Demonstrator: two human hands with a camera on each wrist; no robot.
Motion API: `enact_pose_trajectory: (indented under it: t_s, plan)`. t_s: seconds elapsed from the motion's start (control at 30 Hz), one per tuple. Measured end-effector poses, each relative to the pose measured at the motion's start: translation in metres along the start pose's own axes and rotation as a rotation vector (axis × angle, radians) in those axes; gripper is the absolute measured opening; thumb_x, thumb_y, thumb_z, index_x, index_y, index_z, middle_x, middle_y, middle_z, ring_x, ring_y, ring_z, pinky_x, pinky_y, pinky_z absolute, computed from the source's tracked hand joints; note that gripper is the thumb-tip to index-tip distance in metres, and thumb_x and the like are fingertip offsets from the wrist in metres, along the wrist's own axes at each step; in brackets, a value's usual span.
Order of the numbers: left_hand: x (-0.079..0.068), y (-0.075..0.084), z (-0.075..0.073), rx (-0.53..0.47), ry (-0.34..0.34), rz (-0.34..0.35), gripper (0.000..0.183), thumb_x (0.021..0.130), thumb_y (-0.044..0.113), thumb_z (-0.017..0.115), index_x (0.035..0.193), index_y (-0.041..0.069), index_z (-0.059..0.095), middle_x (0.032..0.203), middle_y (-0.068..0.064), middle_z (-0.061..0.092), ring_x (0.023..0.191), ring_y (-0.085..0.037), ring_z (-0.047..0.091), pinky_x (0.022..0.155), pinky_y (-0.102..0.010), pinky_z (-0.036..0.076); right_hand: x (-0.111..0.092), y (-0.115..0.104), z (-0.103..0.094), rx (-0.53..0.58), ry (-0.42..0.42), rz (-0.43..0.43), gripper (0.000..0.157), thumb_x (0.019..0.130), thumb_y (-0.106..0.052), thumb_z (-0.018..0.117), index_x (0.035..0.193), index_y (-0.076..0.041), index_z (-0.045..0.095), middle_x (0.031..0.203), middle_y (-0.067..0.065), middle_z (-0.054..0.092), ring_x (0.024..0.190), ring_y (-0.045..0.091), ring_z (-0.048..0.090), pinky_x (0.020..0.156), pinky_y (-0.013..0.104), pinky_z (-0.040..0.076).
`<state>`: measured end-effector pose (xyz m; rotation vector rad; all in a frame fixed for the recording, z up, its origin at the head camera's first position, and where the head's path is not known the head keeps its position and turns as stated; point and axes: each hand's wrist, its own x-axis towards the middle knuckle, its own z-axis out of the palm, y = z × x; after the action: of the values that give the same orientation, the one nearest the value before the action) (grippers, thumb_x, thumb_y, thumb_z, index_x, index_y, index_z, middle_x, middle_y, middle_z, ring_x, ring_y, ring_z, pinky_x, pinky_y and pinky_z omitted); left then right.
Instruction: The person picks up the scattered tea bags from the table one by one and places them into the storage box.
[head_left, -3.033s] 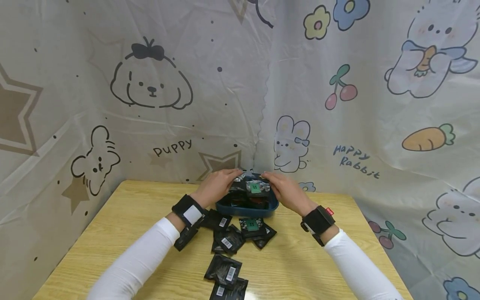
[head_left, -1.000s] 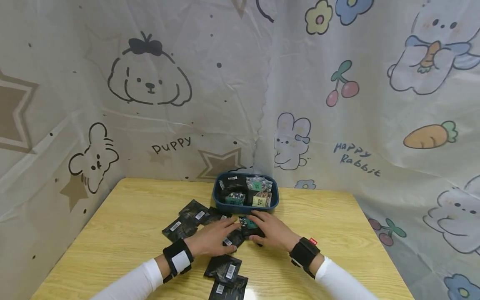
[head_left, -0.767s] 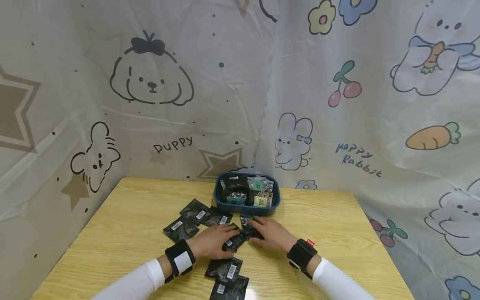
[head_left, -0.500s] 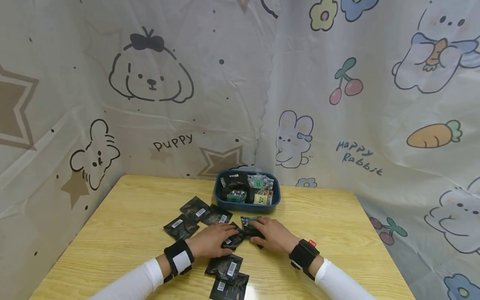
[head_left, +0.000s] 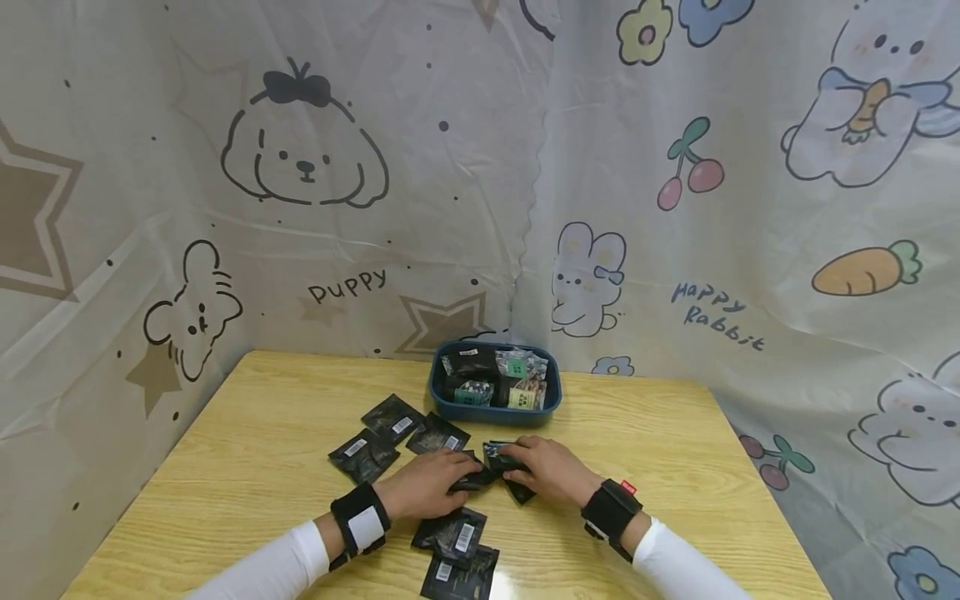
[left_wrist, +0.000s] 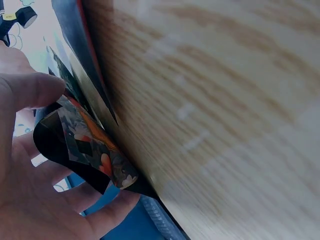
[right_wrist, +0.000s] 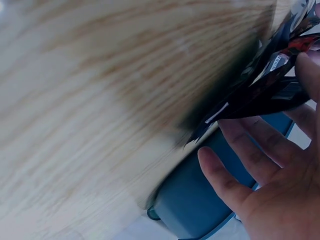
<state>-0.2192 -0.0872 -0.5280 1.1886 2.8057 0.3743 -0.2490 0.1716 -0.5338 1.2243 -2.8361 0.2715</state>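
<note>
My left hand [head_left: 423, 485] pinches a black sachet [head_left: 474, 477] between thumb and fingers. In the left wrist view that sachet [left_wrist: 92, 145] is bent into a curve, showing a colourful printed side. Just to its right, my right hand [head_left: 555, 471] pinches another black sachet [head_left: 501, 455] with a green label; in the right wrist view the held sachet [right_wrist: 270, 97] is tilted up off the table, the lower fingers stretched out. One more black sachet [head_left: 520, 492] lies partly under the right hand. Whether either hand holds more than one is unclear.
Behind the hands stands a blue plastic bin [head_left: 495, 414] with several sachets inside. Black sachets lie left of centre [head_left: 363, 456], in front of the bin [head_left: 438, 435] and nearer the front [head_left: 450, 533]. A printed curtain [head_left: 450, 183] hangs behind the wooden table [head_left: 637, 467].
Three seconds ago both hands were at the bin with sachets. They came back to the sachets on the table, and the fingers have since closed, bending and lifting the sachets' edges.
</note>
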Motion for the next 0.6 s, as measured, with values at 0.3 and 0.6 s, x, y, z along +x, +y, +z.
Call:
enact_pose_trajectory:
  t_s: [0.3,0.6]
  plan:
    - [0.005,0.005,0.001,0.017,0.035,-0.006,0.038,0.095,0.028,0.056,0.131,0.017,0.059,0.13,-0.005,0.061,0.115,-0.024,0.058,0.092,-0.046,0.052,-0.003,0.003,0.001,-0.044,0.024,-0.02,0.034,0.095,-0.024,0.06,0.129,-0.021,0.059,0.109,0.003,0.067,0.095,0.017,0.064,0.078,0.036,0.057]
    - [0.011,0.003,-0.01,0.114,0.189,0.062,0.019,0.092,0.017,0.063,0.109,0.019,0.071,0.096,0.004,0.074,0.079,-0.012,0.067,0.063,-0.036,0.057,-0.005,0.002,-0.015,-0.056,0.124,-0.072,0.028,0.094,-0.015,0.06,0.121,-0.016,0.066,0.107,0.002,0.071,0.093,0.016,0.066,0.076,0.036,0.058]
